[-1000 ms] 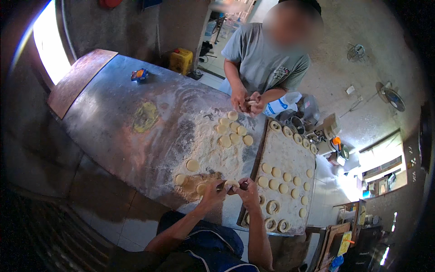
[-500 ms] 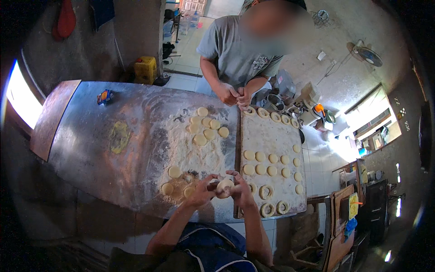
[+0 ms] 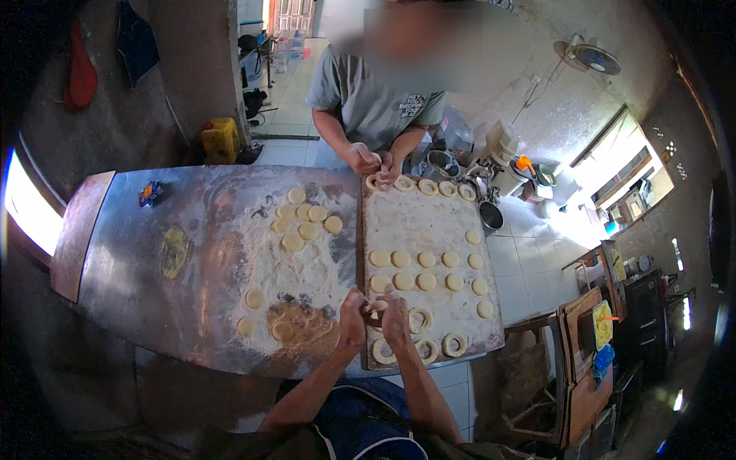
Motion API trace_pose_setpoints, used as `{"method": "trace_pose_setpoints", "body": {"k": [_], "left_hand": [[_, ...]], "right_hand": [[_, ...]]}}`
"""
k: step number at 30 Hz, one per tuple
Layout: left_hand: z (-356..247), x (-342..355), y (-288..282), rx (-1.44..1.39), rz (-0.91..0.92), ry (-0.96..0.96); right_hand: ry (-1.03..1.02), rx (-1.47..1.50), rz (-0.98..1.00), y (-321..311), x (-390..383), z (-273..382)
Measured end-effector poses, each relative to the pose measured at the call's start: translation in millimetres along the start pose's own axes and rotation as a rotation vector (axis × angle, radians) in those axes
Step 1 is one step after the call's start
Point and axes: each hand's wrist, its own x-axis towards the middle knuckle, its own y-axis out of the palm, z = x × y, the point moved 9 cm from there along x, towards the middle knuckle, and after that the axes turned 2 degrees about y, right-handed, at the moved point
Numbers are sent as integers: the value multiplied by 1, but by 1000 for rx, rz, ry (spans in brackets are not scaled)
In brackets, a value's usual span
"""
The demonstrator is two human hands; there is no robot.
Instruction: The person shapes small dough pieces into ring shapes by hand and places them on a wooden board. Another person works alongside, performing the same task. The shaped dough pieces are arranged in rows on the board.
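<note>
Between my two hands is a pale ring of dough [image 3: 375,307], partly hidden by fingers. My left hand [image 3: 353,318] is closed on its left side, and my right hand [image 3: 395,316] grips its right side. They are held over the near left part of a floured board [image 3: 418,220]. Close by on that board lie several shaped dough rings [image 3: 420,320]. Beyond them are rows of flat round dough pieces [image 3: 425,281], with more down the right side. On the floured metal table to the left lie other dough rounds [image 3: 292,242].
Across the table a person in a grey shirt [image 3: 376,92] works dough with both hands [image 3: 376,162] beside a far row of rings [image 3: 428,186]. A small box [image 3: 149,193] and a yellowish smear [image 3: 175,253] are on the metal table [image 3: 207,207]. Wooden boards [image 3: 579,330] lean at right.
My hands have moved rightward over the board with the dough ring, and the fingers have closed more around it. The view has shifted, so the table sits further left.
</note>
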Motion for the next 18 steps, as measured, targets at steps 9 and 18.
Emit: {"method": "trace_pose_setpoints", "body": {"k": [9, 18], "left_hand": [[98, 3, 45, -131, -63, -173], [115, -5, 101, 267, 39, 64]], "right_hand": [[-37, 88, -173, -85, 10, -33], [-219, -134, -176, -153, 13, -47]]}}
